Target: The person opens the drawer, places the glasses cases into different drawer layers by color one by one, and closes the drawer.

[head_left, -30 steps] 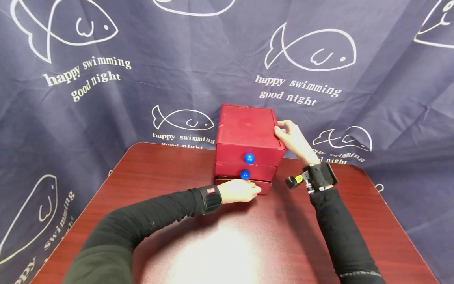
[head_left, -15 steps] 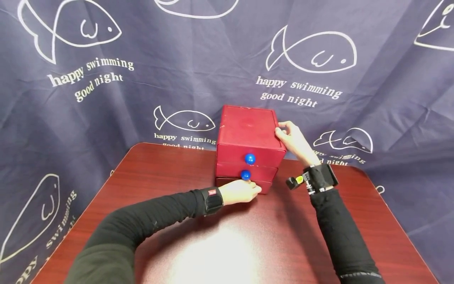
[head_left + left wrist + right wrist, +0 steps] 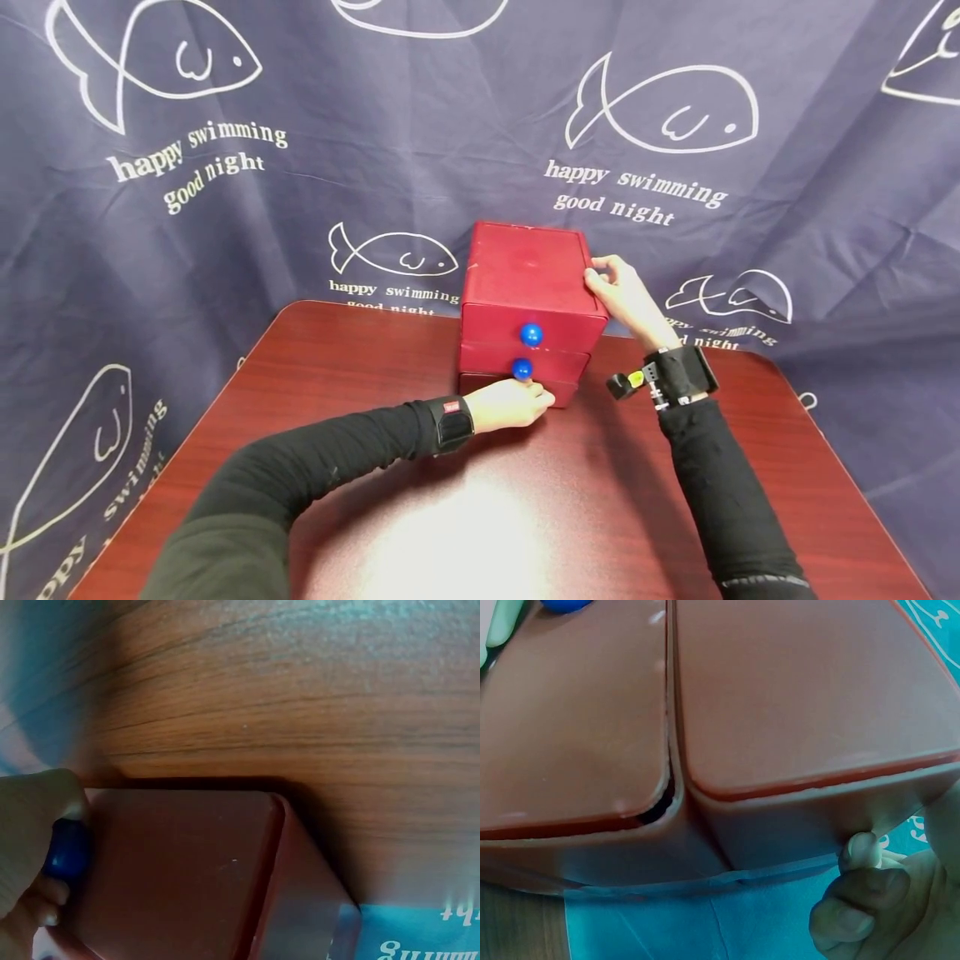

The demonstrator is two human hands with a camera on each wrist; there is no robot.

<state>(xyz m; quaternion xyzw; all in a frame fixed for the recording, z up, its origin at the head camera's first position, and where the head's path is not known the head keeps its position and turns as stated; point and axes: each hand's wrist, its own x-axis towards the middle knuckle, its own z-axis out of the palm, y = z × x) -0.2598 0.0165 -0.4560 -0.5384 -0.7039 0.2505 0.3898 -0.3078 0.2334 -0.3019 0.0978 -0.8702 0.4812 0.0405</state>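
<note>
A red drawer cabinet (image 3: 528,271) stands at the back of the table, its drawers stacked. Blue round knobs show on the top drawer (image 3: 551,327) and the middle drawer (image 3: 487,358). The bottom drawer (image 3: 566,393) looks flush with the front. My left hand (image 3: 510,406) is in front of it, partly hiding it. In the left wrist view, thumb and finger pinch that drawer's blue knob (image 3: 69,859). My right hand (image 3: 624,292) grips the cabinet's right side near the upper edge; in the right wrist view its curled fingers (image 3: 862,881) lie against the side wall.
A reddish-brown wooden table (image 3: 360,350) carries the cabinet. Behind hangs a dark blue curtain (image 3: 420,150) with white fish and lettering, close to the cabinet's back. A small camera (image 3: 621,385) sticks out from the right wrist strap.
The bottom drawer has slid inward under my left hand, and the dark gap above it has gone. My right hand keeps its hold on the cabinet. The head view has shifted slightly.
</note>
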